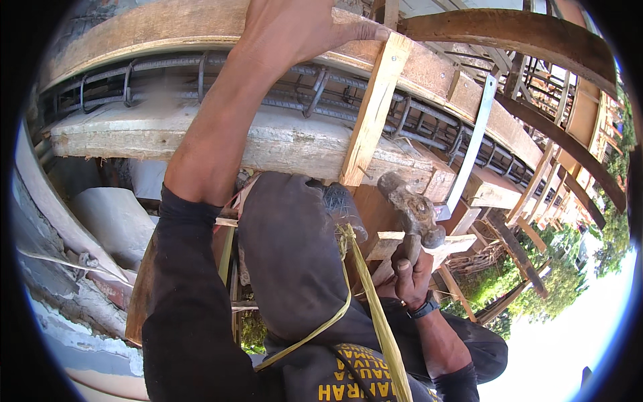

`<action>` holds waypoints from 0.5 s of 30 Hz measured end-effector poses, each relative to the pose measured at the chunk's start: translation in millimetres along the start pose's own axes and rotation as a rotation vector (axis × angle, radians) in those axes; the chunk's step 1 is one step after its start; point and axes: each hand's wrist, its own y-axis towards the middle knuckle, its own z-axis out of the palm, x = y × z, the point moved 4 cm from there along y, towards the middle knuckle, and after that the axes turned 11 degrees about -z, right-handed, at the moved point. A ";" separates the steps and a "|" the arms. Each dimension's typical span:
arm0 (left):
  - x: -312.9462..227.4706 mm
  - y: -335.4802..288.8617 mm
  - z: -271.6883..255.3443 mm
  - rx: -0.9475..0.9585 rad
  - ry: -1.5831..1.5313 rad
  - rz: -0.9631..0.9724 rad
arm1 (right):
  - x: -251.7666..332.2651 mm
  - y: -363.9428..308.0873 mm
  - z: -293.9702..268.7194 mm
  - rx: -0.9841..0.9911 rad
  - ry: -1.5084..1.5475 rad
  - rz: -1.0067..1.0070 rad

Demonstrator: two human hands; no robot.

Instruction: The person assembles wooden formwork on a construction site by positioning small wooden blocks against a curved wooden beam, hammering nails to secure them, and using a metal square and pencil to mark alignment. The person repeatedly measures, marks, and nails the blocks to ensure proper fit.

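Note:
My left hand point(291, 30) reaches over the far formwork board point(181, 25), its thumb stretched to the top end of a short wooden strip point(375, 110). The other fingers are hidden past the board and the picture's edge, so the hand seems closed on the board. Spanning the gap, the strip joins the far board to the near plank point(295, 149). A nail point(365, 172) sticks out by its lower end. My right hand point(414, 275), wearing a dark wristband, is closed around the handle of a worn hammer point(412, 208), raised just right of that nail.
Steel rebar with stirrups point(308, 87) runs between the boards. A metal square point(472, 144) leans across the formwork on the right. My bent knee point(288, 254) is against the near plank, and a yellow strap point(378, 315) hangs over me. Curved-looking timbers point(509, 33) cross the upper right.

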 end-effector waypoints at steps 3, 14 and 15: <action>-1.4 0.0 2.7 0.075 -0.011 -0.024 | 11.0 -18.0 -6.7 -0.238 0.268 -0.043; 3.0 9.5 14.5 0.100 0.029 -0.038 | -14.3 -37.1 -12.5 0.059 -0.002 -0.181; 0.4 9.2 12.8 0.109 0.023 -0.034 | -4.5 -21.0 -7.6 0.071 -0.007 -0.126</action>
